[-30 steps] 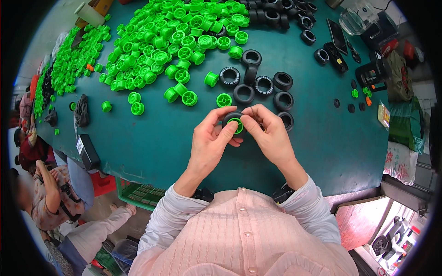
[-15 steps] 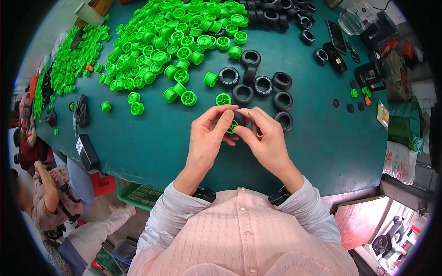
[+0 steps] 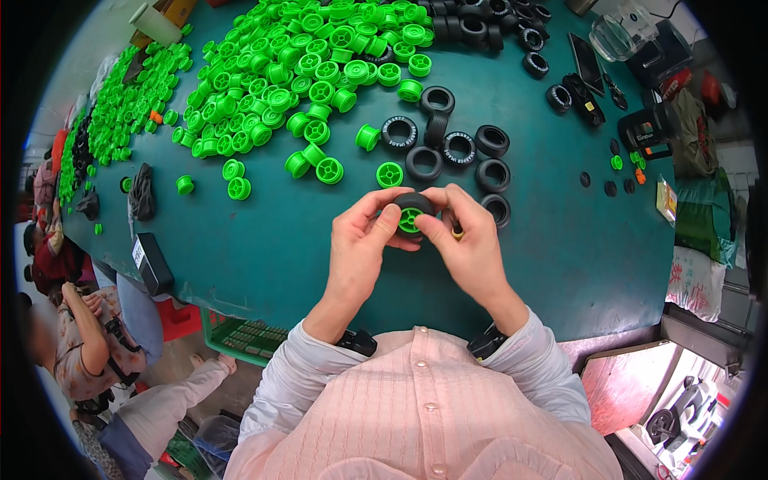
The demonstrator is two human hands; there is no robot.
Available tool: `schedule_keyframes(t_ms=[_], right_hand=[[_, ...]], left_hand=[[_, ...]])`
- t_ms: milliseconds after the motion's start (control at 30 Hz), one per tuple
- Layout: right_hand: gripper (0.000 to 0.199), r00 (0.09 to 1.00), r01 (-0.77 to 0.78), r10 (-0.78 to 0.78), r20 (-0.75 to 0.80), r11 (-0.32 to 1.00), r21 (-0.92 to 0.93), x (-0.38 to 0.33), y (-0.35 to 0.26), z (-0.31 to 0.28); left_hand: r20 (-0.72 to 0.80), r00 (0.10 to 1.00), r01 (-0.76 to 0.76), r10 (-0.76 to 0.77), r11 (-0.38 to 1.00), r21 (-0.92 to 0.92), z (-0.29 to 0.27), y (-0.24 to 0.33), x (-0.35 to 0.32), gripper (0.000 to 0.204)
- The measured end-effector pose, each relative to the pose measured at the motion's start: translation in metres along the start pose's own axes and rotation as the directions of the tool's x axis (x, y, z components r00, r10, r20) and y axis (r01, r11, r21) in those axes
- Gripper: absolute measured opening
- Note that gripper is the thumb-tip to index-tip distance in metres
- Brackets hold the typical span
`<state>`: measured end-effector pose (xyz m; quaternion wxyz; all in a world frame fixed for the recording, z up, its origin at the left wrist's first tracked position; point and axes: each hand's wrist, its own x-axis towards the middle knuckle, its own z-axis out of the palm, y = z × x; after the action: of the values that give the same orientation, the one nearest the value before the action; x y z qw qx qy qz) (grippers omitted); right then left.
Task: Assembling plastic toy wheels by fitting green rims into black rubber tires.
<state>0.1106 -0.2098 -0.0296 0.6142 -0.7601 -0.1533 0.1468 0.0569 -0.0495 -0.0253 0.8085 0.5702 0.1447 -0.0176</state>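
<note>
Both my hands hold one small toy wheel at the near middle of the table, a black rubber tyre around a green spoked rim. My left hand grips its left side, the thumb at the rim's edge. On the right side, my right hand presses its thumb near the tyre's edge. Something small and yellowish shows between the right fingers; its kind is hidden. Just beyond my hands lie a loose green rim and several black tyres, some flat, one on edge.
A large heap of green rims covers the back left, with black tyres piled beside it. At right are a phone, a black case and small discs. A black box stands at the left edge. Other people sit at left.
The wheel has turned up toward me, so its green spokes and tyre show more fully. My right thumb and fingers have shifted on it; loose parts stay put.
</note>
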Motion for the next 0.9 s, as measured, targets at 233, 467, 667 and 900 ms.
schedule_keyframes(t_ms=[233,467,667,900], right_hand=[[0.023,0.993,-0.096,0.085,0.083,0.985,0.146,0.006,0.002,-0.012],[0.026,0.990,-0.014,0.033,0.139,0.991,-0.137,0.003,0.009,-0.008],[0.026,0.895,-0.437,0.376,0.242,0.851,0.293,0.004,-0.009,-0.004],[0.021,0.979,-0.196,0.181,0.089,0.960,0.202,0.003,0.003,0.004]], left_hand=[[0.028,1.000,-0.002,-0.001,0.994,0.111,-0.001,0.005,0.000,0.034],[0.001,1.000,-0.004,0.004,0.953,0.302,-0.010,-0.004,-0.004,0.027],[0.044,0.998,0.034,-0.038,0.995,0.097,-0.015,0.007,-0.004,0.027],[0.063,0.997,-0.059,0.040,0.933,0.354,-0.008,-0.003,0.000,0.029]])
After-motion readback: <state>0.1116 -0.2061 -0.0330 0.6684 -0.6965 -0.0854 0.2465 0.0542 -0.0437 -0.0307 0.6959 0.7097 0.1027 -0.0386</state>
